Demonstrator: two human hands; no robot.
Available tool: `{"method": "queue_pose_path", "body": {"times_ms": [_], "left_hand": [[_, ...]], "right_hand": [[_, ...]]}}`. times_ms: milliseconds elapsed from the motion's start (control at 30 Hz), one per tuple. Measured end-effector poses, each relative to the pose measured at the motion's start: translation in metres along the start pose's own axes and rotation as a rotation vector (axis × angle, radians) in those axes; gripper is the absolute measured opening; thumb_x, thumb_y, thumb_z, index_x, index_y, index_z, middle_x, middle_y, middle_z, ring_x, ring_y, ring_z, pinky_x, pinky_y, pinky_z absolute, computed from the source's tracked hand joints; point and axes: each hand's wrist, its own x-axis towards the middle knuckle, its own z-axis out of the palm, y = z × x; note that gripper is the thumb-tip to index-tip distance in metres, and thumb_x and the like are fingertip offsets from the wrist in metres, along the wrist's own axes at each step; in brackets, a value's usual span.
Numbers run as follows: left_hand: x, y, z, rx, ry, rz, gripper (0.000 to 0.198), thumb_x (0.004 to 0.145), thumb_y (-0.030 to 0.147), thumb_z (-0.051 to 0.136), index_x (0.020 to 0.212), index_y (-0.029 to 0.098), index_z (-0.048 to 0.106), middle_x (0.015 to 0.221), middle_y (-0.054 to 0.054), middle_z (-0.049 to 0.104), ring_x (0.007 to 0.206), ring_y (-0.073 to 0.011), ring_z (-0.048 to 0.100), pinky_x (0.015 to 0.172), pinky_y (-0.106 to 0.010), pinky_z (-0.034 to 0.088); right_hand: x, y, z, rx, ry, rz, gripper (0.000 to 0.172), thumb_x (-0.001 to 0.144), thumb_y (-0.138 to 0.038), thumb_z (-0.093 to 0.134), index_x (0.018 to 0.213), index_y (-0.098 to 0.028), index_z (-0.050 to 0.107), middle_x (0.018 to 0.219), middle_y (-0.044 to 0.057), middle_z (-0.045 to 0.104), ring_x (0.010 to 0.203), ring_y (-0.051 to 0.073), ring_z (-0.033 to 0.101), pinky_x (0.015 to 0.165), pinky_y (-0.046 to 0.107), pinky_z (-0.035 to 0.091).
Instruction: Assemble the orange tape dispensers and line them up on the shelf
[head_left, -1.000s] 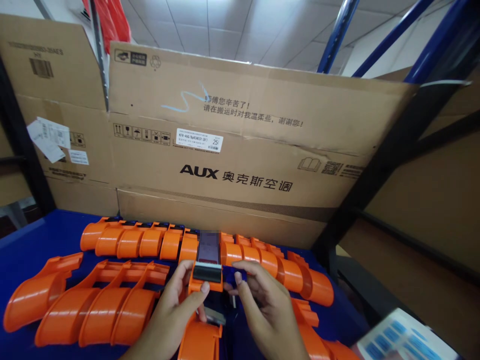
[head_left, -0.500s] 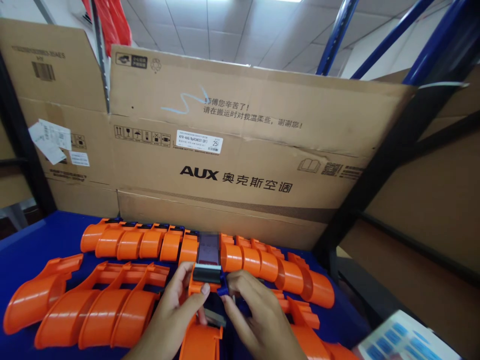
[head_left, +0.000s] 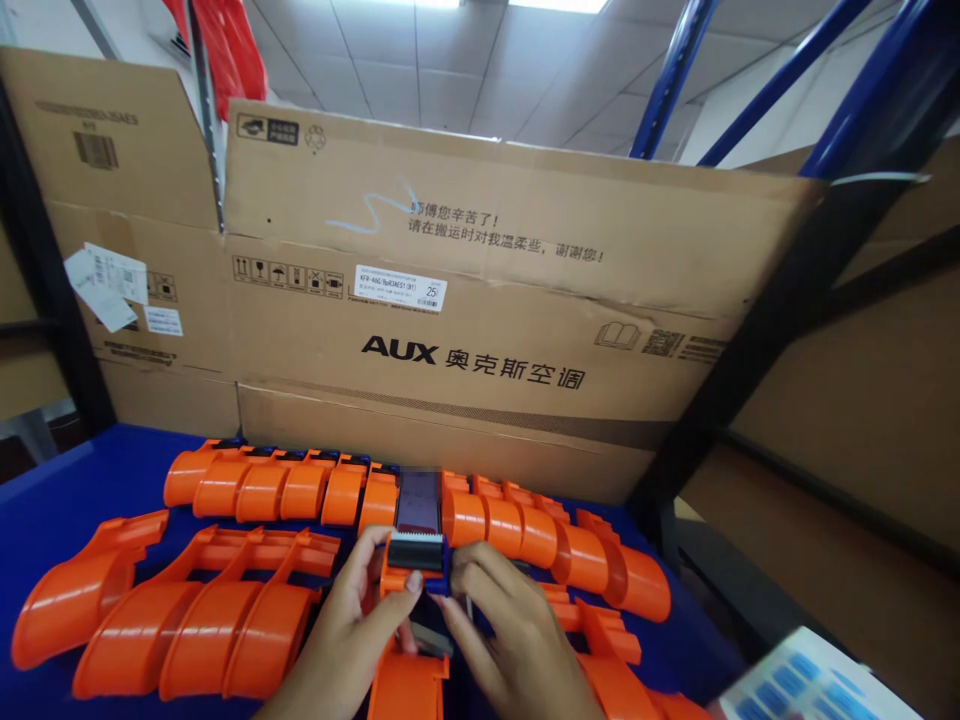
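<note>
My left hand [head_left: 365, 612] is closed around an orange tape dispenser [head_left: 411, 578], its thumb on the front below the black roller. A toothed silver blade [head_left: 417, 537] runs along the dispenser's top edge. On the right side of the dispenser sits a dark blue part [head_left: 448, 562], close to my right fingertips. My right hand [head_left: 504, 610] is curled, with a thin greyish piece partly visible between its fingers; what it is I cannot make out. Below my hands an orange curved dispenser body [head_left: 409, 688] is partly in view.
Rows of orange dispenser bodies [head_left: 139, 635] lie on the blue tabletop [head_left: 67, 470] on both sides. A dark purple-grey block [head_left: 418, 500] stands behind my hands. Cardboard [head_left: 480, 300] walls the back. A white box with blue patches [head_left: 810, 680] lies at the lower right.
The blue part, angled out from the dispenser's right side before, now sits flush against it. My right fingers have shifted slightly; my left hand keeps its grip.
</note>
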Motion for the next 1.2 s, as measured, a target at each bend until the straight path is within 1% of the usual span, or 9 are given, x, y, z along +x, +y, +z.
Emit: {"method": "queue_pose_path", "body": {"times_ms": [200, 333, 433, 533, 600, 733, 900, 1067, 1200], "left_hand": [[0.004, -0.001, -0.003, -0.071, -0.009, -0.033, 0.033, 0.084, 0.043, 0.074, 0.108, 0.024, 0.061, 0.075, 0.003, 0.065, 0.050, -0.0101, 0.058, 0.053, -0.023, 0.051], [0.005, -0.007, -0.007, -0.174, -0.137, -0.164, 0.064, 0.083, 0.047, 0.075, 0.136, 0.026, 0.047, 0.066, 0.001, 0.069, 0.046, -0.0158, 0.064, 0.051, -0.027, 0.052], [0.001, -0.008, -0.006, -0.258, -0.276, -0.217, 0.087, 0.084, 0.046, 0.075, 0.153, 0.029, 0.027, 0.075, -0.005, 0.076, 0.047, -0.0196, 0.069, 0.052, -0.032, 0.056], [-0.006, -0.003, -0.003, -0.296, -0.372, -0.230, 0.085, 0.081, 0.042, 0.080, 0.152, 0.029, 0.036, 0.079, -0.007, 0.076, 0.055, -0.0226, 0.073, 0.057, -0.035, 0.059], [-0.011, 0.000, -0.001, -0.317, -0.402, -0.237, 0.082, 0.075, 0.039, 0.086, 0.147, 0.030, 0.047, 0.092, -0.010, 0.077, 0.066, -0.0256, 0.077, 0.064, -0.039, 0.061], [-0.016, 0.005, -0.001, -0.296, -0.347, -0.231, 0.069, 0.070, 0.040, 0.089, 0.134, 0.033, 0.063, 0.131, -0.014, 0.067, 0.084, -0.0298, 0.078, 0.074, -0.045, 0.062], [-0.013, 0.009, -0.001, -0.189, -0.302, -0.232, 0.062, 0.072, 0.045, 0.085, 0.130, 0.028, 0.067, 0.137, -0.017, 0.064, 0.084, -0.0338, 0.077, 0.068, -0.044, 0.062], [-0.012, 0.007, -0.004, -0.289, -0.181, -0.242, 0.058, 0.080, 0.042, 0.078, 0.132, 0.020, 0.063, 0.117, -0.018, 0.075, 0.077, -0.0271, 0.076, 0.073, -0.042, 0.060], [-0.009, 0.009, -0.010, -0.444, -0.069, -0.265, 0.051, 0.086, 0.049, 0.068, 0.123, 0.015, 0.068, 0.085, -0.011, 0.078, 0.069, -0.0221, 0.070, 0.062, -0.031, 0.056]], "right_hand": [[-0.001, -0.004, -0.006, 0.178, 0.073, 0.066, 0.014, 0.098, -0.030, 0.056, 0.086, -0.024, 0.053, 0.088, 0.004, 0.063, 0.079, 0.020, 0.062, 0.071, 0.031, 0.051], [-0.007, -0.001, -0.011, 0.436, 0.184, 0.197, 0.016, 0.100, -0.035, 0.052, 0.115, -0.027, 0.054, 0.104, 0.005, 0.068, 0.098, 0.023, 0.066, 0.090, 0.038, 0.052], [-0.010, 0.001, -0.012, 0.602, 0.091, 0.269, 0.039, 0.103, -0.038, 0.048, 0.140, -0.032, 0.042, 0.125, 0.007, 0.065, 0.119, 0.025, 0.062, 0.106, 0.044, 0.045], [-0.010, -0.002, -0.012, 0.707, -0.042, 0.268, 0.041, 0.103, -0.040, 0.047, 0.142, -0.033, 0.042, 0.126, 0.007, 0.064, 0.120, 0.025, 0.061, 0.105, 0.045, 0.046], [-0.008, -0.006, -0.011, 0.724, -0.035, 0.247, 0.035, 0.102, -0.042, 0.049, 0.135, -0.031, 0.048, 0.116, 0.006, 0.065, 0.113, 0.025, 0.063, 0.100, 0.043, 0.049], [-0.003, -0.014, -0.007, 0.665, 0.042, 0.232, 0.022, 0.098, -0.041, 0.056, 0.116, -0.027, 0.054, 0.099, 0.004, 0.062, 0.097, 0.022, 0.063, 0.086, 0.036, 0.054], [0.000, -0.019, -0.003, 0.649, 0.020, 0.231, 0.018, 0.100, -0.043, 0.052, 0.106, -0.026, 0.050, 0.091, 0.000, 0.059, 0.082, 0.017, 0.060, 0.075, 0.030, 0.052], [0.002, -0.009, -0.014, 0.483, 0.042, 0.249, 0.022, 0.107, -0.037, 0.037, 0.115, -0.027, 0.055, 0.106, 0.004, 0.065, 0.100, 0.021, 0.062, 0.090, 0.036, 0.050], [0.001, 0.005, -0.034, 0.122, -0.058, 0.229, 0.022, 0.103, -0.030, 0.044, 0.088, -0.025, 0.059, 0.086, 0.002, 0.063, 0.086, 0.022, 0.060, 0.082, 0.037, 0.047]]}}
